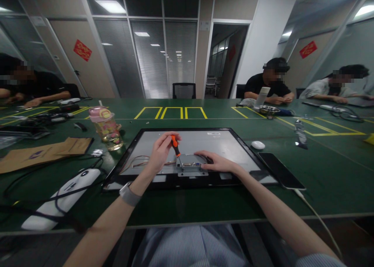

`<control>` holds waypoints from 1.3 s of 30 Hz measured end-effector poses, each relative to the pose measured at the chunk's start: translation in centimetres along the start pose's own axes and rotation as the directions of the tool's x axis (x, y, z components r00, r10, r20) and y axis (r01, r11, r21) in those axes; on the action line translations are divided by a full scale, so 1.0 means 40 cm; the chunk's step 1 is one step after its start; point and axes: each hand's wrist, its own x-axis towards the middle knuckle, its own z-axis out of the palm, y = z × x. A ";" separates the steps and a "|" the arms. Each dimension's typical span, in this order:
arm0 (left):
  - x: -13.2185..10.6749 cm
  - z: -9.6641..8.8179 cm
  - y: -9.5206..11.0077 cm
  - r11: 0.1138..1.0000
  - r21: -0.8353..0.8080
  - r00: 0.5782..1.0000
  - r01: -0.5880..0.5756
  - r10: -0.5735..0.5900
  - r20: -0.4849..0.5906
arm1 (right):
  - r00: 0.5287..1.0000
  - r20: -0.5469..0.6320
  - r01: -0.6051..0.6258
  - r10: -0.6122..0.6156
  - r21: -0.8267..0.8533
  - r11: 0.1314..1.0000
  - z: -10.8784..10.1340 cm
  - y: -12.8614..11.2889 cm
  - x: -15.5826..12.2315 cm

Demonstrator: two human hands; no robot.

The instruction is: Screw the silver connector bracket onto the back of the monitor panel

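A flat display panel (228,142) lies back side up in front of me, with a grey metal back and a black frame. Near its front edge is a metal bracket (193,173) carrying a row of connector ports and a board. My left hand (160,153) is closed on an orange and black screwdriver (175,144), its shaft slanting down to the bracket's ports. From the right, my right hand (217,162) grips the bracket's right end, thumb at the front and fingers toward the back. Thin cables (140,160) run across the panel on the left.
Left of the panel are a pink-lidged drink cup (105,129), a brown paper bag (46,152) and a white power strip (62,201) with black cables. To the right lie a phone (280,170) on a charging cable and a white earbud case (258,145). Several people sit across the green table (163,208).
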 end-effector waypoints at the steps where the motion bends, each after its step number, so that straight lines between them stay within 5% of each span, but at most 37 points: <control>1: -0.001 -0.001 -0.001 1.000 0.022 1.000 -0.007 0.007 -0.005 | 1.000 0.000 -0.004 0.004 0.001 1.000 0.001 0.000 0.000; 6: -0.001 -0.011 -0.008 0.990 0.137 0.999 -0.032 0.037 -0.038 | 1.000 -0.004 -0.020 0.020 0.009 1.000 0.002 -0.001 0.001; 18: -0.008 0.010 -0.002 0.998 -0.039 0.995 0.051 -0.047 0.091 | 1.000 -0.001 0.002 -0.002 0.007 1.000 0.000 -0.003 0.001; 25: -0.005 -0.010 -0.015 0.987 0.157 0.999 -0.038 0.037 0.008 | 1.000 -0.002 -0.002 0.002 0.018 1.000 0.003 0.006 0.002; 32: -0.009 0.008 0.000 0.996 -0.069 0.996 0.054 -0.049 0.074 | 1.000 -0.001 -0.004 0.004 0.017 1.000 0.002 0.001 0.001; 39: -0.007 -0.006 -0.017 0.991 0.133 1.000 0.012 -0.008 -0.030 | 1.000 0.002 -0.008 0.008 0.032 0.999 0.002 0.003 0.000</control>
